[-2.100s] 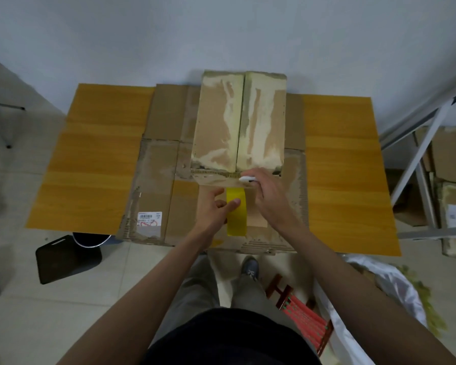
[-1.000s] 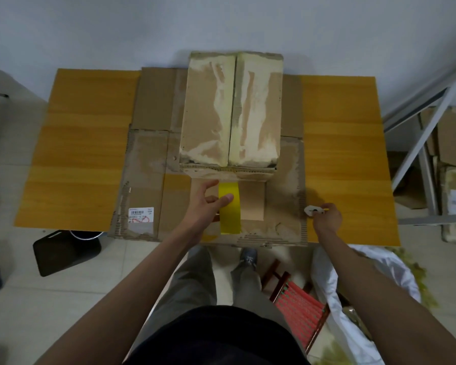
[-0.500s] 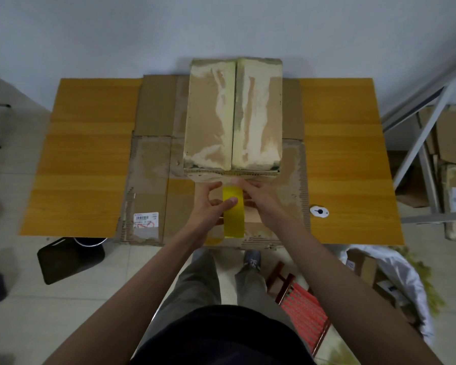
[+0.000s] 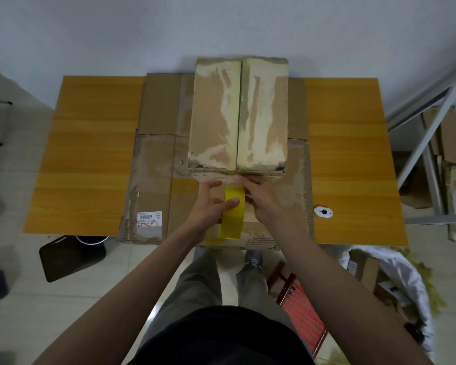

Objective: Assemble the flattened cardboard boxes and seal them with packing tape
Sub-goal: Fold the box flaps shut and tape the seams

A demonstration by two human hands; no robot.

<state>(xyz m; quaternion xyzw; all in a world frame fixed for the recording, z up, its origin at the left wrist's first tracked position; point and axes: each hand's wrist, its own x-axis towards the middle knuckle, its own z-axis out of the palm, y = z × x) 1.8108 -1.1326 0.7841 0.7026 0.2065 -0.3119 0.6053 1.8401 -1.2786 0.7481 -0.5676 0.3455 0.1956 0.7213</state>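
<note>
An assembled cardboard box (image 4: 237,114) with worn, whitish flaps stands on flattened cardboard (image 4: 156,159) spread over the wooden table (image 4: 90,154). Its two top flaps meet along a centre seam. My left hand (image 4: 208,206) grips a yellow roll of packing tape (image 4: 232,217), held upright just in front of the box's near face. My right hand (image 4: 258,196) is beside the roll, with its fingertips pressed against the near edge of the box at the seam. Whether tape is pinched under those fingers is hidden.
A small white cutter (image 4: 323,212) lies on the table to the right of the cardboard. A metal shelf frame (image 4: 432,133) with boxes stands at the right. A red stool (image 4: 300,309), a white bag (image 4: 395,280) and a black object (image 4: 69,256) sit on the floor.
My right hand set the white cutter down on the table at the right, then came back to the box's near edge beside the tape roll. My left hand kept the roll throughout.
</note>
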